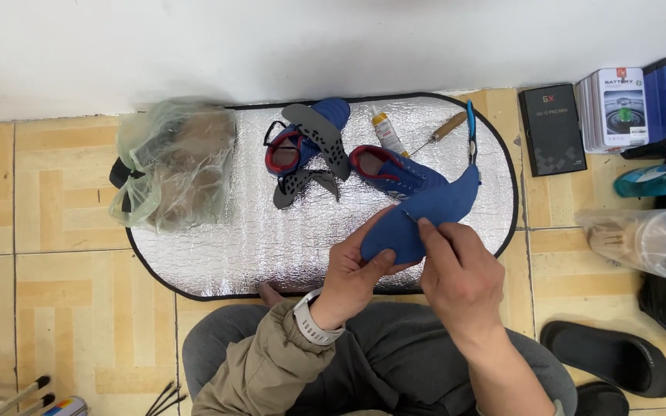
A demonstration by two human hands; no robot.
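blue insole [425,212], silver mat [233,239], black slipper [610,356]

Head camera, looking steeply down (near overhead), close above lap

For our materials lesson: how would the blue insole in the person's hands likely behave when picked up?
The blue insole looks thin and flat, so probably light. The left hand supports one end while the far end stays level, so it seems semi-stiff, though likely bendable. Its matte, fabric-like surface suggests it isn't slippery.

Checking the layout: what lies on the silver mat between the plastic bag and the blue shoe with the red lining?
In the head view, another blue shoe with dark insoles across it lies between the plastic bag and the blue shoe on the silver mat.
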